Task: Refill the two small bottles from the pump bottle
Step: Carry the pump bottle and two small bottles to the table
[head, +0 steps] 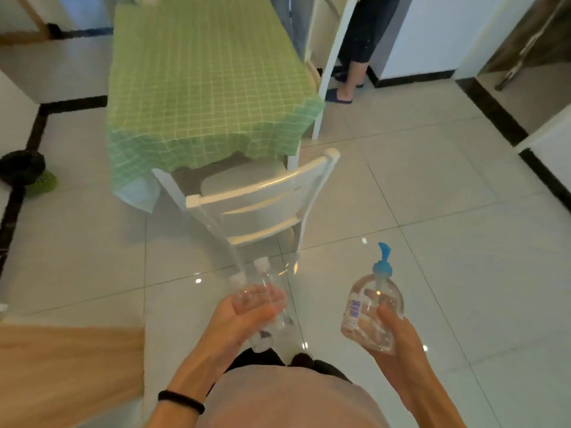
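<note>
Person seen from above: a pale beige top (287,396) covers the torso above a dark lower garment (327,369). The forearms (417,375) are bare. A thin black elastic band (181,401) encircles the wrist behind the left hand (244,319).

A white slatted chair (262,199) is tucked under a table (197,72) draped in a green checked tablecloth (185,140), on a glossy tiled floor (432,196).

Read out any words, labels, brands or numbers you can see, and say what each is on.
Nothing can be read.
Pump bottle, held by the right hand: white label with a blue barcode; its print is too small and blurred to read.
Two small bottles, held by the left hand: clear, no label visible.
</note>
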Available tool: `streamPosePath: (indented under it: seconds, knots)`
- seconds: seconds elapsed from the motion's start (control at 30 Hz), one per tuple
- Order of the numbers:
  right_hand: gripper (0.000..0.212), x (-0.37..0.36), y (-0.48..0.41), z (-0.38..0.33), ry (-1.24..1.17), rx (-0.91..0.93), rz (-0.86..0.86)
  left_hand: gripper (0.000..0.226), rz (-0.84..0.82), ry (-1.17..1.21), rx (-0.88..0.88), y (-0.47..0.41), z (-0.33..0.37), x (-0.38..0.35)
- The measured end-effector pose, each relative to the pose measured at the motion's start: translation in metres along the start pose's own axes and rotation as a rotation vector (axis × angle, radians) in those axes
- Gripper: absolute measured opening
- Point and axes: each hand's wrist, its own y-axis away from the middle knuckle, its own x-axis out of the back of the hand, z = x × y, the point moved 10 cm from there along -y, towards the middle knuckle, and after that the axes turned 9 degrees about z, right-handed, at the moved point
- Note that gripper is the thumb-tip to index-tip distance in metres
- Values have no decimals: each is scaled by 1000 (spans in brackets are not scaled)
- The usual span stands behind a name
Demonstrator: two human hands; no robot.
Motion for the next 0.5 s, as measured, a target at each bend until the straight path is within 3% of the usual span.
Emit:
streamPosePath:
  seconds: [0.23,0.37,0.5]
  knots:
    - [60,117,-4,-28,-132,53,266,41,-168,-163,22,-31,16,-95]
    - [61,135,-21,-35,-177,38,306,35,-181,-192,44,-57,20,-107]
    - [64,134,-53,-52,-148,20,323,43,-162,-193,67,-93,30,-109]
